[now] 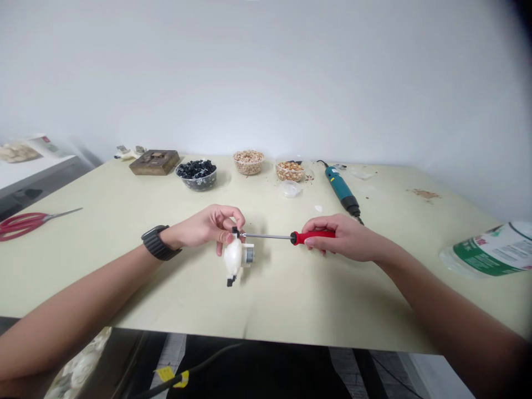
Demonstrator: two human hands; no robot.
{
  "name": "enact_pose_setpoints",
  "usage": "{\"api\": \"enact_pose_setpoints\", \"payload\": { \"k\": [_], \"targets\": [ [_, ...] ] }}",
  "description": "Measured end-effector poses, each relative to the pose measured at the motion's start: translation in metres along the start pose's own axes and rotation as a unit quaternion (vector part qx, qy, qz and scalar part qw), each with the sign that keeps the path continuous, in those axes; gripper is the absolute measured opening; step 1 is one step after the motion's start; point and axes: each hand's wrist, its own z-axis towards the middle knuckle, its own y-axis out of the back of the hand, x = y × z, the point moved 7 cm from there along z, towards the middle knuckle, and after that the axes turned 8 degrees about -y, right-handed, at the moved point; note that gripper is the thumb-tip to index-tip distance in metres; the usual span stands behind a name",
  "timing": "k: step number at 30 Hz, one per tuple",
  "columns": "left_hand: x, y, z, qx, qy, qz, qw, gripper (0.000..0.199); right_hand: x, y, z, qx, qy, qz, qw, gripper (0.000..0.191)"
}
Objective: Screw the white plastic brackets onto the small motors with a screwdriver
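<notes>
Near the middle of the table, my left hand (222,226) grips a white plastic motor assembly (233,256) by its upper end. The assembly has a small silver motor on its right side and black pieces at top and bottom. My right hand (338,235) is wrapped round the red handle of a screwdriver (266,236). Its metal shaft points left, and the tip meets the black piece at the top of the assembly. Whether a screw sits under the tip is too small to tell.
Along the back stand a dark metal block (154,162), a bowl of black parts (197,175), two tubs of small screws (248,162) (290,171) and a teal electric screwdriver (341,189). Red scissors (25,223) lie at left; a plastic jar (490,252) is at right.
</notes>
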Motion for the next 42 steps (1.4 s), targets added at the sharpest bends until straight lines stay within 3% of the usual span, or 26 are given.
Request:
{"api": "enact_pose_setpoints", "payload": {
  "k": [7,9,12,16,22,25,30,32,37,42],
  "targets": [
    [-0.005,-0.001,-0.001,0.009,-0.013,0.007,1.000,0.035,0.002,-0.013,-0.001,0.042,-0.030,0.012,0.999,0.045],
    [-0.005,-0.002,-0.001,0.014,-0.013,0.008,1.000,0.034,0.000,-0.012,-0.001,0.036,-0.029,0.043,0.998,0.039],
    [-0.005,-0.005,-0.002,0.021,-0.005,0.011,1.000,0.033,-0.008,-0.009,-0.001,0.022,-0.053,0.073,0.996,0.047],
    [-0.006,-0.012,-0.003,0.030,0.012,0.012,0.999,0.031,-0.012,-0.016,-0.001,0.081,-0.082,0.119,0.986,0.047],
    [-0.011,-0.007,-0.003,0.006,-0.024,0.027,0.999,0.039,-0.005,-0.014,-0.004,0.135,-0.075,0.106,0.982,0.040],
    [-0.005,-0.005,0.000,-0.011,-0.037,-0.007,0.999,0.042,-0.009,-0.003,-0.003,0.097,-0.069,0.090,0.989,0.036],
    [0.005,-0.009,0.006,-0.058,-0.076,-0.099,0.991,0.044,-0.013,-0.001,0.005,-0.072,-0.079,0.167,0.980,0.044],
    [0.008,-0.015,0.007,-0.075,-0.072,-0.132,0.986,0.043,-0.004,-0.015,0.007,-0.081,-0.050,0.209,0.973,0.046],
    [0.008,-0.031,0.010,-0.115,-0.067,-0.162,0.978,0.042,0.016,-0.051,0.008,-0.023,-0.018,0.262,0.965,0.051],
    [0.012,-0.044,0.016,-0.126,-0.068,-0.164,0.976,0.043,0.019,-0.057,0.008,-0.039,-0.012,0.292,0.956,0.051]
  ]
}}
